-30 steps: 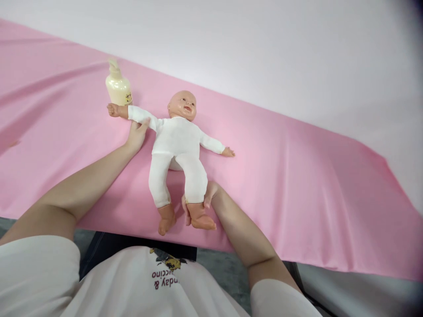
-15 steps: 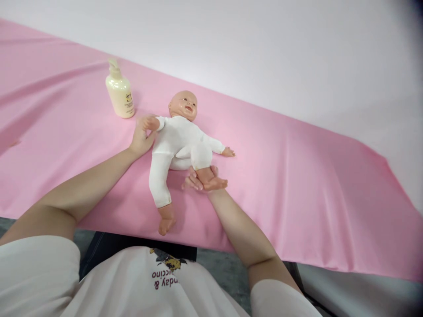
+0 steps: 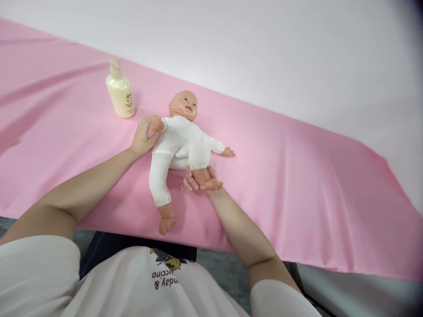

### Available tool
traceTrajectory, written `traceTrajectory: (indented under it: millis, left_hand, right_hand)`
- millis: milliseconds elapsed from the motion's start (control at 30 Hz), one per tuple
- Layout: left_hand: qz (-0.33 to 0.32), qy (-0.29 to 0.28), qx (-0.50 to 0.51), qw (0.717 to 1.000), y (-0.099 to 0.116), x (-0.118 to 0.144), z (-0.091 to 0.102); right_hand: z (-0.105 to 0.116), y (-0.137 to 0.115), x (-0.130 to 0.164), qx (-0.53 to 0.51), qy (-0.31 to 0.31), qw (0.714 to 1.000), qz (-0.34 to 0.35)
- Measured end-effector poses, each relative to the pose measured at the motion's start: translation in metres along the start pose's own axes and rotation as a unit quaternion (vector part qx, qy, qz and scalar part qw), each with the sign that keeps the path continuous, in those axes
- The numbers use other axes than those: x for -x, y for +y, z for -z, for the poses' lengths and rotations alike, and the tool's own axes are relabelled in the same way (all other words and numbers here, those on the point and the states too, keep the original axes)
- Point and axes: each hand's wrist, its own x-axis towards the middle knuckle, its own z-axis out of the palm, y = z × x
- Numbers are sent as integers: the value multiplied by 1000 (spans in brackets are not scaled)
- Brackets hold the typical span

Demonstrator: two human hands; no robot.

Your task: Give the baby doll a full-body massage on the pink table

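Pink cloth (image 3: 297,176) over the table — plain white wall (image 3: 264,53) behind.

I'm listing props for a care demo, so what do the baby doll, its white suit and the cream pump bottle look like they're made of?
Baby doll: head and feet look like glossy moulded plastic or vinyl, with highlights on the forehead. White suit: matte soft knit fabric, probably cotton, creasing at the bent knee. Cream pump bottle: smooth, slightly shiny plastic, apparently opaque.
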Motion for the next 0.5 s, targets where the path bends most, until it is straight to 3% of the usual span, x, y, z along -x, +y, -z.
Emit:
traceTrajectory:
  millis: [67,133,233,300,500]
  left_hand:
    - [50,42,28,997,-10,0,-1]
    - [98,71,62,991,-23,-1,-2]
    - [149,102,115,977,-37,-4,-4]
    - [165,128,153,966,-42,-6,-4]
    - [199,143,208,947,-41,-10,-3]
  right_hand:
    - [1,5,3,-8,-40,998,-39]
    - [2,5,3,-15,-119,988,-94]
    - [-2,-3,0,7,-269,945,-186]
    - [-8,-10,-3,38,-326,914,-240]
    - [-2,-6,-9,-8,-395,881,-261]
